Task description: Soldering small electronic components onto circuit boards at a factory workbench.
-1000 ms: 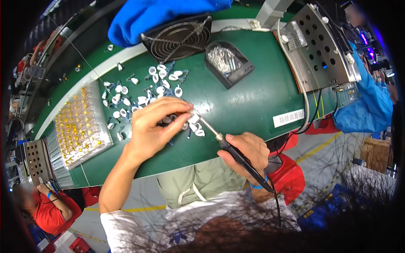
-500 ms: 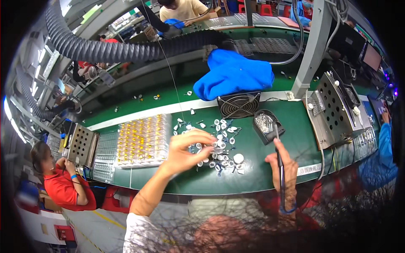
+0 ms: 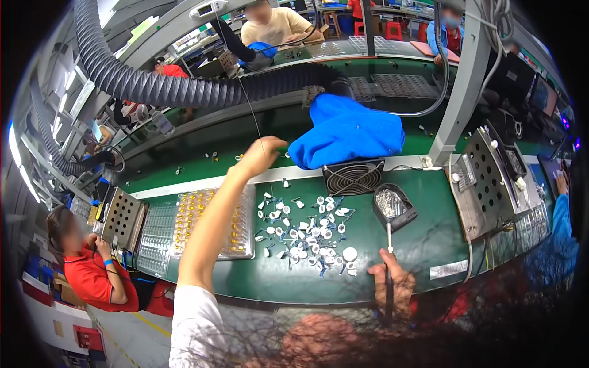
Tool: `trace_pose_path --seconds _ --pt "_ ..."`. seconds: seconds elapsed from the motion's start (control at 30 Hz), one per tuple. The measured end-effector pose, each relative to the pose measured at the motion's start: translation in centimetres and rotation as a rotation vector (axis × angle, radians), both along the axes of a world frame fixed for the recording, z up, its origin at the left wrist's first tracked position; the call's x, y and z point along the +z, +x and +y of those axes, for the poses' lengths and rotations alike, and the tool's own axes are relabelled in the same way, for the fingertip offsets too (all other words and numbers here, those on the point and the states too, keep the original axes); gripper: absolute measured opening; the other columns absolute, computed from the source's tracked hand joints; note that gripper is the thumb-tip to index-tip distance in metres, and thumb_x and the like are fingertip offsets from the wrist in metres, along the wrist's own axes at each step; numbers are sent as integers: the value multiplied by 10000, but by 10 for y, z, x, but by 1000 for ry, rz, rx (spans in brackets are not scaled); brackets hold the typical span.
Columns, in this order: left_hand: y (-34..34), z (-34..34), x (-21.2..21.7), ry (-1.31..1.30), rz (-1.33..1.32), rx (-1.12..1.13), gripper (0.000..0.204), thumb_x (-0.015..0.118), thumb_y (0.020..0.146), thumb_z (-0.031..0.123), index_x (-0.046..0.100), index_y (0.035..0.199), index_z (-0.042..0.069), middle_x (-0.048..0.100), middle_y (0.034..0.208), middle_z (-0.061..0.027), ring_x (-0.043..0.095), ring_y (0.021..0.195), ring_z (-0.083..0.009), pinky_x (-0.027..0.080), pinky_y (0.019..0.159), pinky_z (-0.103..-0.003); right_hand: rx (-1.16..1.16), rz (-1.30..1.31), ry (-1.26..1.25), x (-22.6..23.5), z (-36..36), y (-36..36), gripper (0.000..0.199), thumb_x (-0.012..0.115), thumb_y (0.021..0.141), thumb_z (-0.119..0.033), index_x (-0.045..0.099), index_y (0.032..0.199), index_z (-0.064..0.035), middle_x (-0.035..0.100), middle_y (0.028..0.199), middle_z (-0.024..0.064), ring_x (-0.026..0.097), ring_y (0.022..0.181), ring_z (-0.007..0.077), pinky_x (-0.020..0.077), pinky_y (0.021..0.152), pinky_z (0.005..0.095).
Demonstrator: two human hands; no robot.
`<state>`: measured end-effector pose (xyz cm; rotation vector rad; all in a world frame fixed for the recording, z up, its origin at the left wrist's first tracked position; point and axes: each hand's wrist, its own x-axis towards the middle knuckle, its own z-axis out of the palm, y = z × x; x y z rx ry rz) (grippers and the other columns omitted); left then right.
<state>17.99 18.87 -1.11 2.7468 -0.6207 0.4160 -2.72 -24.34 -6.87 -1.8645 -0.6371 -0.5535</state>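
Note:
My left hand is raised far over the green bench, fingers pinched on a thin wire that hangs down from above. My right hand rests at the bench's near edge, closed on a soldering iron whose tip points toward a black tip-cleaner holder. Several small white parts with blue leads lie scattered between my hands.
A tray of yellow parts sits left of the pile, a small fan and blue cloth behind it. Perforated metal boxes stand right and left. A ribbed duct runs overhead. A person in red sits left.
My left hand has lifted off the pile of white parts and reached up to the hanging wire. My right hand has drawn the iron back toward the near edge. The view has tilted up.

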Motion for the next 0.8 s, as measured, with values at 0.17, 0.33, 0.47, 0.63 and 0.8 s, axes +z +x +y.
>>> trace_pose_path --seconds 0.17,0.33,0.47,0.63,0.8 --pt "7 -29 -4 144 69 -11 266 665 804 -69 718 1049 19 706 1096 -196 661 1078 -398 561 907 -464 -14 92 -13 7 -3 -6 406 712 890 51 624 1287 63 728 737 143 735 650 275 577 639 363" --pt "-41 -11 11 -307 -105 144 290 726 861 -47 739 1143 18 729 1008 -128 730 930 -249 587 819 -363 -6 68 49 0 -6 -6 394 679 930 26 600 1314 65 725 726 137 728 633 269 572 632 362" --pt "-124 -13 46 -649 -78 346 208 762 918 6 732 1123 -23 742 1054 -89 719 963 -139 583 909 -266 -51 -14 150 -3 -3 -7 342 660 954 11 609 1290 53 741 754 128 708 605 253 547 598 351" --pt "-182 -104 41 -865 -87 69 213 797 834 -93 733 1029 -38 694 1073 -116 680 991 -168 587 862 -279 30 -122 31 6 1 -12 293 669 912 67 640 1201 22 776 840 100 682 602 237 503 574 326" --pt "-199 -169 25 -618 -75 -123 236 830 770 -74 741 975 1 730 953 -116 724 899 -228 582 783 -316 34 -165 -45 16 27 -6 426 721 833 97 680 1242 -13 757 1059 154 659 767 282 538 677 360"
